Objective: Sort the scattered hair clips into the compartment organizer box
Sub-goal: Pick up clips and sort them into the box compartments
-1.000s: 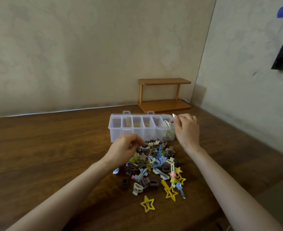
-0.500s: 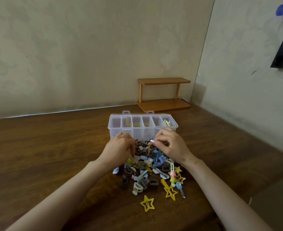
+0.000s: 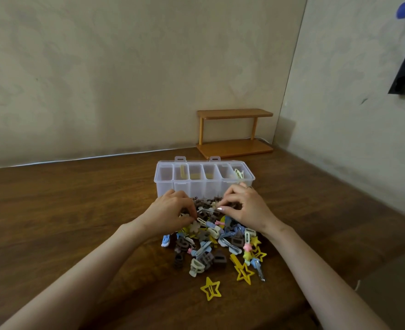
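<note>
Right hand (image 3: 244, 211) back amid plastic clips (image 3: 220, 258) (star-shaped)

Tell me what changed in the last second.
The right hand moved from the rightmost compartment of the organizer box back down to the pile of hair clips, its fingers now curled among them. The left hand stayed at the pile's left side. Whether either grips a clip is unclear. Box, yellow star clip and wooden shelf stayed put.

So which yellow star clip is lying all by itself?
The yellow star clip nearest the camera, apart from the pile; other stars sit at its edge.
</note>
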A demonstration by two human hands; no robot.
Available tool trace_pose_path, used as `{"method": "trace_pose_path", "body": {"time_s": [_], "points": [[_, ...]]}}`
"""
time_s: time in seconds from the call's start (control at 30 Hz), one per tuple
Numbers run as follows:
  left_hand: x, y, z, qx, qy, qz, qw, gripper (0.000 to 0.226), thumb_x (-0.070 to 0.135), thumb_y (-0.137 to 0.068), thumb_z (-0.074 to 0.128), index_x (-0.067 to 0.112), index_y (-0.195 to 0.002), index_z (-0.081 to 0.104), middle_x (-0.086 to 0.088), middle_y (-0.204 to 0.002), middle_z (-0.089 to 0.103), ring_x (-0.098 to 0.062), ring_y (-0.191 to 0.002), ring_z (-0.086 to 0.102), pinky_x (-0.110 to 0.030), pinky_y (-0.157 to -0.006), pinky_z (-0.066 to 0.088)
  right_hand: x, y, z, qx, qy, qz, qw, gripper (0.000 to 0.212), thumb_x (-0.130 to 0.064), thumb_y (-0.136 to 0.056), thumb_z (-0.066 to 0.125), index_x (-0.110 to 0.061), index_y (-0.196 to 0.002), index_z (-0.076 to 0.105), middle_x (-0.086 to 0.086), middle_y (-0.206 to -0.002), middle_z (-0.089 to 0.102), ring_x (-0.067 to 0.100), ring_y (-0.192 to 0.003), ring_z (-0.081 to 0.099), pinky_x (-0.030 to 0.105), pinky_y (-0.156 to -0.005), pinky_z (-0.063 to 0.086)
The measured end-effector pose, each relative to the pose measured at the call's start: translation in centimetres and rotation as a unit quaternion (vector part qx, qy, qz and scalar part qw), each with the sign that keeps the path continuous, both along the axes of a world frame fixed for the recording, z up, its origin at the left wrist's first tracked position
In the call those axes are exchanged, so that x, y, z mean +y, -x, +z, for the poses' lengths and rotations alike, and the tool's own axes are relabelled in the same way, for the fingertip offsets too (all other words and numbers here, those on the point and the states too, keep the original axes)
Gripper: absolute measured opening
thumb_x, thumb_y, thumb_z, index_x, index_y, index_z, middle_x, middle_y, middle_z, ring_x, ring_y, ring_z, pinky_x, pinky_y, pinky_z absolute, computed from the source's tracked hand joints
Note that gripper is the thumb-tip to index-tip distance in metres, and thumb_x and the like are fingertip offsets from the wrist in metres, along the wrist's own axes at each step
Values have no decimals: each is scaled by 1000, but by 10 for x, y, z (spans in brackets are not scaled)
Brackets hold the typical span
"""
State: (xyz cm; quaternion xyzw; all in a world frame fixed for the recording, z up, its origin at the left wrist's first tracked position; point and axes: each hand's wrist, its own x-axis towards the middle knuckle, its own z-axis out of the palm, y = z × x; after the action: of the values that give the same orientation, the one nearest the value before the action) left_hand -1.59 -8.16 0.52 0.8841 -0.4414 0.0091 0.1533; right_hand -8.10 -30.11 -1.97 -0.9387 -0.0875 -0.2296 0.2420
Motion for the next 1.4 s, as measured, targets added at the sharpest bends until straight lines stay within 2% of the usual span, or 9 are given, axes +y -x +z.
{"method": "trace_pose_path", "body": {"time_s": [0.13,0.3,0.57,0.73,0.87,0.97,1.07,1.27,1.4], "points": [[-1,0,0,0,-18,-3,1000,18,31,-84,62,31,-102,61,9,-112,49,-6,-99,39,-24,-83,40,3,3,3,14,33,-20,999,11,-29,-83,69,-28,-92,75,-12,-84,53,5,-88,40,24,-79,29],[-5,8,-7,-35,31,-4,999,22,26,-84,62,29,-105,57,8,-113,52,-9,-102,44,-25,-84,44,3,7,6,14,-6,-15,1000,11,-22,-81,70,-29,-88,74,-12,-83,54,9,-87,45,22,-76,32],[-8,10,-14,-107,48,-39,992,20,23,-87,58,28,-107,59,8,-115,49,-6,-101,40,-16,-81,30,5,7,6,16,-32,-1,999,10,-17,-81,69,-24,-86,75,-10,-83,57,7,-89,46,24,-79,40],[-6,6,-12,-109,90,-34,989,17,28,-84,63,22,-98,58,7,-104,56,-8,-93,47,-20,-80,41,4,8,8,25,-95,14,995,7,-17,-82,69,-19,-84,75,-7,-84,60,11,-92,49,29,-82,43],[-4,7,-3,-4,226,14,974,13,21,-83,65,21,-91,55,10,-86,60,-3,-78,57,-15,-65,47,5,11,12,29,-164,47,985,13,-29,-78,65,-22,-85,73,-8,-85,63,8,-91,52,22,-80,42],[-6,11,2,85,279,31,956,10,17,-84,64,19,-90,56,12,-79,61,2,-72,59,-9,-61,46,7,13,14,15,-204,63,977,16,-21,-79,70,-26,-95,70,-5,-90,64,10,-88,57,20,-74,47],[-7,15,4,153,313,26,937,8,15,-85,64,14,-91,58,7,-78,65,2,-70,62,-12,-61,48,9,13,14,-10,-210,61,976,22,-11,-78,73,-25,-95,69,-5,-90,65,9,-85,60,25,-73,50],[-9,18,5,226,341,32,912,12,19,-87,59,15,-99,58,1,-85,69,0,-75,65,-11,-62,48,11,13,16,-53,-202,41,977,8,-10,-78,73,-16,-83,70,-6,-82,65,6,-78,57,17,-67,46],[-9,17,1,216,324,52,919,21,22,-88,59,20,-108,52,3,-85,68,3,-74,63,-12,-63,49,2,13,16,-115,-216,-82,966,9,-14,-80,71,-19,-81,63,-6,-80,60,5,-71,55,15,-64,46]]}}
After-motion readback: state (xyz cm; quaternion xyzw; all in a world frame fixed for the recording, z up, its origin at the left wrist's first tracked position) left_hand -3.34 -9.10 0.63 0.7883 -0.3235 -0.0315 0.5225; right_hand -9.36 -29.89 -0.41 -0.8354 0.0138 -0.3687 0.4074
